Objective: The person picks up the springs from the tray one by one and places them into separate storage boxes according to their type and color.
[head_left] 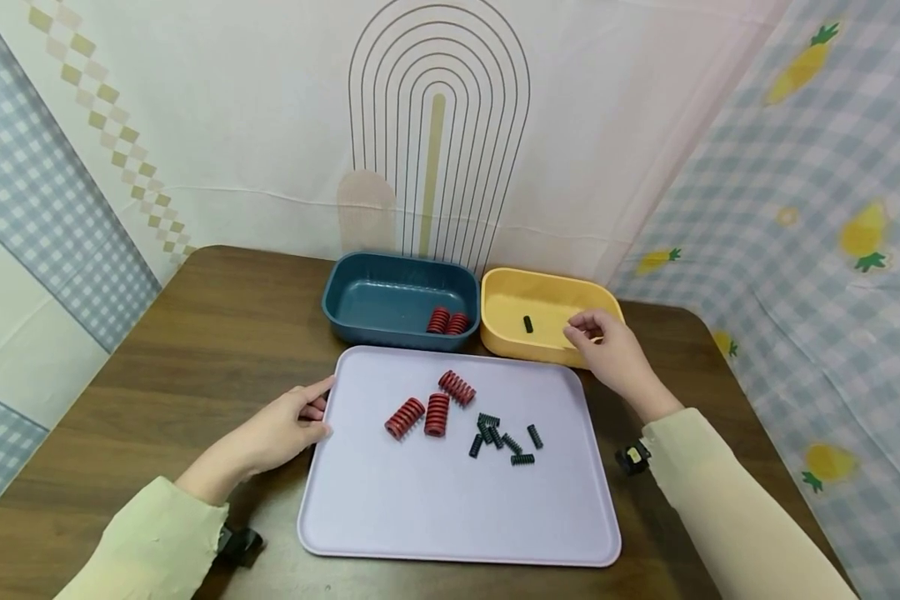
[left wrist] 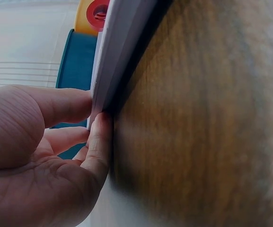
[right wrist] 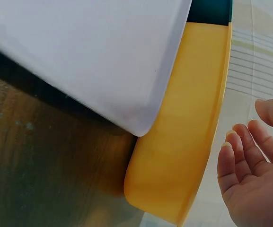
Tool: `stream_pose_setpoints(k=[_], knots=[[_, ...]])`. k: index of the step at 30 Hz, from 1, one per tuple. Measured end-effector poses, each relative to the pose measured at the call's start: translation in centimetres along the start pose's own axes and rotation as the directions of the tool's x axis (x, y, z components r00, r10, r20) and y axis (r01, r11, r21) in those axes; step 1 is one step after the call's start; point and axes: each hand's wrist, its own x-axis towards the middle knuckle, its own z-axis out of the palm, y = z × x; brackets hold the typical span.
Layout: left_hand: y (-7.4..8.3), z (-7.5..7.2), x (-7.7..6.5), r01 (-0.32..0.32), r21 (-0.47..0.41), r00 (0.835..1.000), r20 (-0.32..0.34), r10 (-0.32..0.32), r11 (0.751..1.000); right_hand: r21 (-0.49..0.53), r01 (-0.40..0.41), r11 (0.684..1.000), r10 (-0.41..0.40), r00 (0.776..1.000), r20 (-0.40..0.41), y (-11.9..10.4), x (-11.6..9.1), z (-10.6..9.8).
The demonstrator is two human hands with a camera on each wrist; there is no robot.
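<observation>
My left hand [head_left: 285, 425] is at the left edge of a pale lilac tray [head_left: 450, 508]; in the left wrist view, its fingertips [left wrist: 101, 120] touch the rim. Over the right part of a yellow bin [head_left: 543, 349] hovers my right hand [head_left: 607, 346], fingers loosely bent, thumb apart, nothing visible in it. One small dark green spring [head_left: 528, 324] lies inside that bin. On the tray are three large red springs, including an upright-looking red spring [head_left: 437, 415]. To their right lie several small dark green springs [head_left: 522, 459], some bunched together.
A dark blue bin [head_left: 375, 304] stands left of the yellow one, behind the tray, with two red springs [head_left: 438, 320] in its near right corner. Everything stands on a brown wooden table [head_left: 195, 350]. Patterned cloth [head_left: 270, 125] hangs at the back and sides.
</observation>
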Motion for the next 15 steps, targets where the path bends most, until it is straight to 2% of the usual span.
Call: stream_pose_setpoints(k=[9, 15], knots=[[0.1, -0.1, 0.0, -0.008, 0.007, 1.0, -0.007, 0.008, 1.0, 0.017, 0.086, 0.996, -0.087, 0.993, 0.074, -0.9, -2.2, 0.8], [0.1, 0.0, 0.0, 0.0, -0.001, 1.0, -0.005, 0.0, 1.0, 0.004, 0.104, 0.995, -0.104, 0.987, 0.122, -1.3, -3.6, 1.7]])
